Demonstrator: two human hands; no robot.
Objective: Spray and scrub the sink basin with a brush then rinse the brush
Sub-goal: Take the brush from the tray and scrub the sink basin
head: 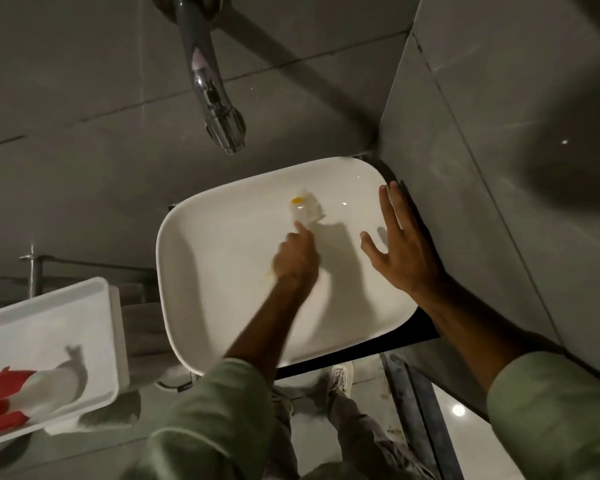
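Note:
A white rectangular sink basin (pixel 222 237) fills the middle of the view. My left hand (pixel 297 259) is inside it, shut on a pale brush (pixel 307 207) with a yellow spot; the bristles press on the far part of the basin floor and look blurred. My right hand (pixel 400 249) lies flat with fingers spread on the basin's right rim, next to the tiled side wall. A chrome tap (pixel 219 109) hangs above the basin's far edge, with no water visible.
A white tray (pixel 84 306) stands at the left and holds a white spray bottle (pixel 49 386) with a red and yellow head. Grey tiled walls (pixel 499 133) close in behind and to the right. My feet show on the floor below.

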